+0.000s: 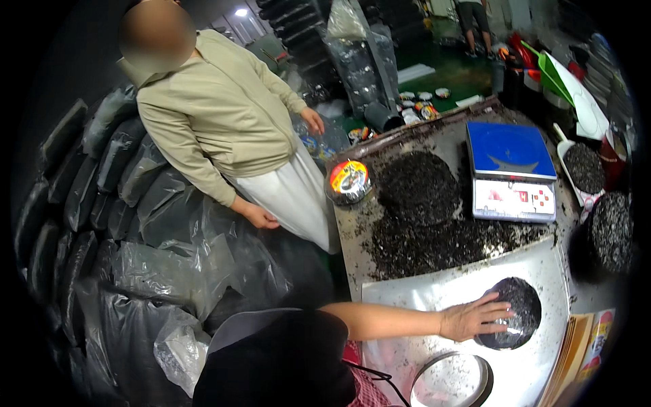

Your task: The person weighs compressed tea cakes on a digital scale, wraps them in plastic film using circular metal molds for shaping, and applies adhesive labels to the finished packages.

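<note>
My left arm stretches to the right across the white sheet [407, 302] on the table. My left hand [469, 319] lies palm down, fingers apart, on the near side of a round, clear-wrapped pack [521, 308] of dark shredded stuff, which looks like dried seaweed. Its underside and the thumb are hard to make out. Below the hand stands a round whitish ring mould [451, 381], partly cut off by the picture's lower edge. My right hand does not show.
Behind lie a round dark cake [418, 186], loose shreds [434, 247], a blue-topped scale [512, 152] and a labelled round pack [349, 182]. A filled scoop [583, 166] stands right. A person in a beige jacket [217, 108] stands left, by stacked dark bags [125, 163].
</note>
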`<action>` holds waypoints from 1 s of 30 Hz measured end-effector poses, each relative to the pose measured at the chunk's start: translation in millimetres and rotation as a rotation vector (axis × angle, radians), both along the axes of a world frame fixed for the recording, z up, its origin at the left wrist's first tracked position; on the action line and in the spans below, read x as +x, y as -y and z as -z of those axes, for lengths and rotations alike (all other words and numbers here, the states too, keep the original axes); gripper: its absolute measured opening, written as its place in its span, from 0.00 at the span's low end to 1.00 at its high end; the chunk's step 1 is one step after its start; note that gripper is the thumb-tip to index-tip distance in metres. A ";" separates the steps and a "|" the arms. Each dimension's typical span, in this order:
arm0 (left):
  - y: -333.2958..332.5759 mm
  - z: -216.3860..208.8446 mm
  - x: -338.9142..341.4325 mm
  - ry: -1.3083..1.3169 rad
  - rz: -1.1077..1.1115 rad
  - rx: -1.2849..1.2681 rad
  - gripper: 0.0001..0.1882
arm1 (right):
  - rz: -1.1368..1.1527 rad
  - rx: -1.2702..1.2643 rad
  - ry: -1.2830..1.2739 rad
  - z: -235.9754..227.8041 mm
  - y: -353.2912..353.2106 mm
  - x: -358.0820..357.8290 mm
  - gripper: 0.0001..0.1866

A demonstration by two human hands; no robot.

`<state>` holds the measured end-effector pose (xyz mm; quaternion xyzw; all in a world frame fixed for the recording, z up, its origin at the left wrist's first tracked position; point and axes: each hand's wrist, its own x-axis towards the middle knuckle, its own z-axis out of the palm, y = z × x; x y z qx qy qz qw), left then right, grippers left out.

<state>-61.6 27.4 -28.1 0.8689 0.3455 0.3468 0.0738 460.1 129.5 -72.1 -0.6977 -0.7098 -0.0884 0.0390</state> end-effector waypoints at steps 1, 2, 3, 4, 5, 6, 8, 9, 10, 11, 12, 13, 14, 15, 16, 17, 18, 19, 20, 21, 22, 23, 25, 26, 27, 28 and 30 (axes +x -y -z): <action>0.5 -3.4 -3.7 -0.001 0.001 -0.001 0.47 | 0.013 0.004 -0.029 -1.7 2.5 -2.5 0.19; 4.2 -2.0 -2.6 0.014 -0.009 -0.010 0.46 | 0.021 0.010 -0.067 -2.5 6.5 -4.5 0.20; 4.3 -1.6 -3.6 0.021 -0.018 -0.004 0.46 | 0.032 0.015 -0.087 -4.4 9.5 -5.8 0.21; 6.1 -1.5 -5.0 0.004 -0.039 0.004 0.45 | 0.039 0.023 -0.116 -4.8 12.9 -8.9 0.21; 9.4 -2.0 -6.9 -0.016 -0.062 0.010 0.44 | 0.044 0.031 -0.145 -3.9 15.5 -11.7 0.22; 8.9 -4.3 -6.7 -0.031 -0.078 0.025 0.44 | 0.060 0.041 -0.171 -5.9 19.9 -8.7 0.23; 11.7 -10.9 -8.3 0.004 -0.102 -0.032 0.43 | 0.079 0.070 -0.222 -10.0 29.9 -9.0 0.24; 14.7 -14.1 -8.4 0.016 -0.123 -0.067 0.42 | 0.083 0.080 -0.256 -9.3 32.7 -10.3 0.25; 17.0 -12.1 -8.0 -0.015 -0.156 -0.085 0.41 | 0.088 0.089 -0.286 -8.6 38.1 -12.2 0.26; 17.1 -13.8 -9.6 -0.011 -0.145 -0.094 0.41 | 0.099 0.106 -0.323 -9.4 42.2 -13.5 0.26; 15.1 -16.4 -10.8 -0.002 -0.127 -0.103 0.40 | 0.115 0.127 -0.354 -10.8 49.0 -12.1 0.27; 12.4 -16.3 -8.8 0.014 -0.099 -0.121 0.40 | 0.130 0.147 -0.386 -14.2 56.6 -10.8 0.28; 7.1 -12.4 -9.1 0.051 -0.090 -0.091 0.38 | 0.147 0.181 -0.421 -15.7 60.5 -11.3 0.28; 7.8 -15.9 -9.8 0.029 -0.095 -0.094 0.37 | 0.165 0.196 -0.466 -14.5 66.9 -10.7 0.29; 7.6 -22.1 -9.5 0.019 -0.108 -0.077 0.37 | 0.180 0.220 -0.514 -14.9 70.9 -15.3 0.30; 5.8 -28.9 -6.8 0.014 -0.113 -0.065 0.37 | 0.181 0.254 -0.567 -16.7 71.2 -24.0 0.31; 5.8 -25.1 -11.8 -0.025 -0.133 -0.053 0.37 | 0.202 0.273 -0.597 -21.8 76.1 -32.5 0.31; 2.7 -20.2 -9.5 -0.041 -0.134 -0.036 0.37 | 0.200 0.316 -0.615 -36.2 79.7 -44.8 0.32; 0.9 -17.4 -9.2 0.012 -0.101 -0.067 0.36 | 0.199 0.342 -0.629 -50.9 85.9 -61.3 0.33; 8.1 -17.1 -16.0 0.035 -0.123 -0.101 0.36 | 0.133 0.342 -0.690 -51.7 77.1 -94.6 0.34; 11.9 -14.3 -18.2 0.040 -0.146 -0.102 0.37 | 0.058 0.347 -0.734 -63.4 73.4 -123.5 0.34; 8.3 -10.4 -16.6 0.060 -0.147 -0.112 0.38 | -0.016 0.329 -0.751 -78.8 71.8 -150.8 0.35; 7.9 -21.6 -16.6 0.021 -0.143 -0.105 0.40 | -0.239 0.253 -0.783 -104.9 72.8 -207.3 0.36; 5.0 -24.7 -10.5 0.004 -0.123 -0.113 0.41 | -0.355 0.198 -0.753 -116.7 74.6 -228.1 0.37; 5.8 -27.3 -8.7 -0.039 -0.124 -0.120 0.40 | -0.474 0.139 -0.723 -122.1 74.5 -249.4 0.38; 4.2 -28.5 -3.7 -0.049 -0.104 -0.125 0.42 | -0.556 0.080 -0.664 -126.7 77.3 -263.3 0.39; 3.0 -22.8 1.6 0.079 -0.073 -0.108 0.47 | -0.640 -0.053 -0.532 -124.8 80.1 -287.3 0.40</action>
